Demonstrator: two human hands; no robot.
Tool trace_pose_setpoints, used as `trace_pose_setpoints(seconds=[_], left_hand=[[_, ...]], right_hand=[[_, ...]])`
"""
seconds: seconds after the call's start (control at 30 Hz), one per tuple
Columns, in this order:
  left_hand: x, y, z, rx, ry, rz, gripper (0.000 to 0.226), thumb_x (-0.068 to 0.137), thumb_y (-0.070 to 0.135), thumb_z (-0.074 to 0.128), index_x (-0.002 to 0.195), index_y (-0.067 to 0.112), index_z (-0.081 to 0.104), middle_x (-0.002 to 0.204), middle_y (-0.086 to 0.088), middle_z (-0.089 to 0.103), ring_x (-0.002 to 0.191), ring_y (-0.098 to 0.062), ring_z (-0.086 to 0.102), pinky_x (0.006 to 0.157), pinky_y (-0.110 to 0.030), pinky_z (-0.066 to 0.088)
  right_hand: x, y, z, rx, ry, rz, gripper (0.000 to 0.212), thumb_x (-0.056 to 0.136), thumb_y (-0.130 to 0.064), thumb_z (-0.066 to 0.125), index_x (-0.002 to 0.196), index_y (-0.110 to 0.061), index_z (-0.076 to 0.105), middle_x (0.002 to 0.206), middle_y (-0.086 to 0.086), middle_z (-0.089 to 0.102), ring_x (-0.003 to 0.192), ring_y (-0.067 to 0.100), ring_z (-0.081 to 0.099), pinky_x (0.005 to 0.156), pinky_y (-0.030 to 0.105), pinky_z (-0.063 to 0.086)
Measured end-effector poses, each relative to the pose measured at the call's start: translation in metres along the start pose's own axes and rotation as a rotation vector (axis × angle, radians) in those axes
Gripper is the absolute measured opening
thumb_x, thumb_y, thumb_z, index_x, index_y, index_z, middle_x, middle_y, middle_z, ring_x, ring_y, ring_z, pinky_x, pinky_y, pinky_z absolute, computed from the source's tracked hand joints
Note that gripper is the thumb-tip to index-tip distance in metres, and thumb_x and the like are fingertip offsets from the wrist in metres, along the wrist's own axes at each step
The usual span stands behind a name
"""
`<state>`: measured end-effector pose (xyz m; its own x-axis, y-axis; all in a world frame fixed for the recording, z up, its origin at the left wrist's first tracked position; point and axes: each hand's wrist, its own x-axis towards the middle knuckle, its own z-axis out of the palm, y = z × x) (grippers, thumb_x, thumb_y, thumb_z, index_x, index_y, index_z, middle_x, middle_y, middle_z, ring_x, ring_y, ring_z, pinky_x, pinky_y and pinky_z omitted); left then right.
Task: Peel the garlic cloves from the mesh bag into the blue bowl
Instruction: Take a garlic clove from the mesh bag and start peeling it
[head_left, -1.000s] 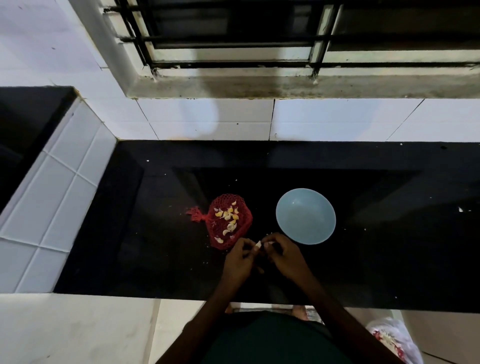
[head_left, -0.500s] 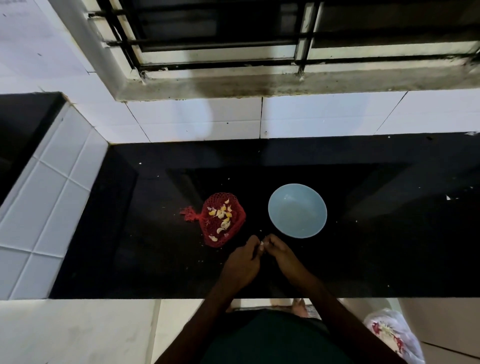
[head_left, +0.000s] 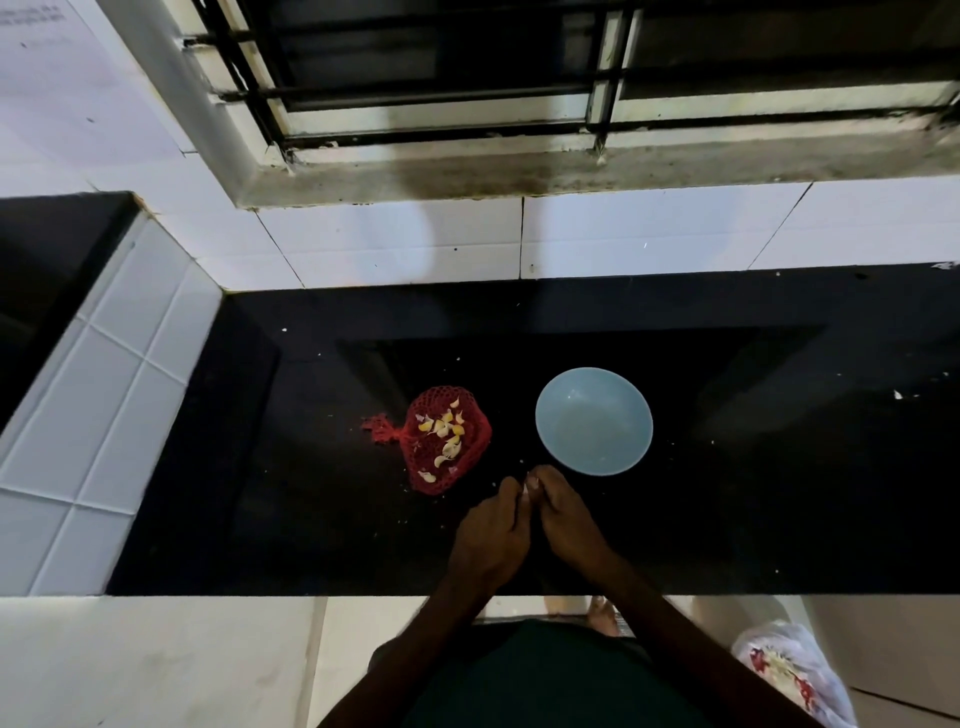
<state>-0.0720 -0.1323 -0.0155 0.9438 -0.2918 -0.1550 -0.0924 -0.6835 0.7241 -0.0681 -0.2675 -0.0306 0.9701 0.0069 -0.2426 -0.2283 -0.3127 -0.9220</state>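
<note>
Black and crumb-flecked, the table (head_left: 311, 519) carries a red mesh bag (head_left: 447, 441) with many cloves inside and a blue bowl (head_left: 594, 421) that looks empty, while left hand (head_left: 491, 535) and right hand (head_left: 566, 525) pinch one garlic clove (head_left: 529, 486) in curled fingers just before the bowl, so peeling seems barely begun.

The person is wearing a dark green garment (head_left: 545, 675), which is showing behind both wrists, nearest the camera. The left hand (head_left: 493, 530) and right hand (head_left: 566, 519) are showing bare, as are the left forearm (head_left: 415, 639) and right forearm (head_left: 675, 623).
</note>
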Motion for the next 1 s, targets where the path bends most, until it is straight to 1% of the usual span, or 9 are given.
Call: trace_pose_setpoints(seconds=[0.07,0.2,0.27,0.43,0.6,0.7,0.83,0.93,1.0], left_hand=[[0.003,-0.002,-0.002,-0.029,0.013,0.015,0.043,0.099,0.058,0.019,0.101,0.026,0.048,0.079,0.002,0.061,0.068,-0.014,0.061,0.067,-0.040,0.052],[0.009,0.000,-0.005,-0.085,-0.035,0.018,0.046,0.101,0.063,0.018,0.100,0.027,0.048,0.080,0.002,0.062,0.069,-0.013,0.062,0.066,-0.043,0.053],[0.008,0.001,-0.001,-0.194,0.002,0.012,0.040,0.105,0.052,0.027,0.100,0.022,0.053,0.081,0.000,0.063,0.069,-0.014,0.063,0.066,-0.042,0.052],[0.009,0.007,0.000,-0.434,0.040,-0.107,0.029,0.111,0.022,0.038,0.098,0.009,0.061,0.080,-0.001,0.062,0.067,-0.003,0.058,0.062,-0.026,0.047],[0.007,0.007,0.002,-0.636,0.043,-0.194,0.033,0.111,0.021,0.038,0.098,0.004,0.063,0.092,-0.015,0.066,0.077,-0.010,0.059,0.071,-0.030,0.048],[0.006,0.008,0.006,-0.759,0.051,-0.261,0.038,0.105,0.029,0.041,0.097,-0.001,0.061,0.089,-0.017,0.062,0.079,-0.017,0.057,0.072,-0.037,0.046],[0.012,-0.009,-0.002,-0.721,0.102,-0.275,0.031,0.108,0.024,0.043,0.097,0.003,0.063,0.089,-0.019,0.063,0.079,-0.018,0.057,0.073,-0.039,0.047],[0.023,-0.029,-0.016,-0.586,0.190,-0.327,0.027,0.107,0.027,0.048,0.095,0.011,0.067,0.088,-0.009,0.068,0.078,-0.016,0.062,0.076,-0.044,0.051],[0.027,-0.042,-0.028,-0.470,0.209,-0.314,0.021,0.106,0.029,0.051,0.101,0.020,0.069,0.090,0.004,0.072,0.084,-0.009,0.068,0.079,-0.035,0.053]], right_hand=[[-0.003,0.001,0.001,-0.020,0.014,-0.011,0.022,0.107,-0.010,0.042,0.088,-0.010,0.054,0.090,0.003,0.055,0.085,0.007,0.056,0.082,0.025,0.044],[-0.002,0.001,-0.004,-0.052,0.053,-0.083,0.028,0.107,-0.025,0.038,0.090,-0.009,0.053,0.090,0.006,0.055,0.087,0.013,0.057,0.082,0.029,0.046],[-0.001,-0.002,-0.004,-0.109,0.057,-0.166,0.026,0.105,-0.025,0.038,0.090,-0.009,0.051,0.089,0.004,0.051,0.085,0.008,0.053,0.079,0.024,0.043],[0.003,-0.006,-0.005,-0.199,0.051,-0.318,0.013,0.106,-0.016,0.043,0.093,-0.018,0.045,0.093,-0.005,0.044,0.084,0.002,0.050,0.077,0.014,0.040],[0.005,-0.005,-0.007,-0.240,0.023,-0.378,0.016,0.102,-0.008,0.048,0.094,-0.021,0.042,0.094,-0.003,0.043,0.084,0.009,0.050,0.073,0.023,0.043],[0.010,-0.005,-0.007,-0.270,-0.005,-0.365,0.022,0.099,-0.001,0.051,0.095,-0.021,0.041,0.094,-0.002,0.043,0.083,0.007,0.048,0.074,0.018,0.040],[0.021,-0.001,0.008,-0.113,0.001,-0.231,0.008,0.103,-0.024,0.048,0.095,-0.021,0.050,0.094,-0.001,0.053,0.089,0.008,0.056,0.083,0.021,0.044],[0.038,0.004,0.012,-0.106,0.028,-0.175,0.030,0.099,-0.050,0.042,0.094,-0.024,0.056,0.093,-0.003,0.056,0.090,0.007,0.057,0.081,0.022,0.043],[0.055,-0.001,0.015,-0.174,0.009,-0.165,0.035,0.096,-0.057,0.044,0.094,-0.024,0.057,0.094,-0.005,0.056,0.088,0.002,0.057,0.078,0.018,0.041]])
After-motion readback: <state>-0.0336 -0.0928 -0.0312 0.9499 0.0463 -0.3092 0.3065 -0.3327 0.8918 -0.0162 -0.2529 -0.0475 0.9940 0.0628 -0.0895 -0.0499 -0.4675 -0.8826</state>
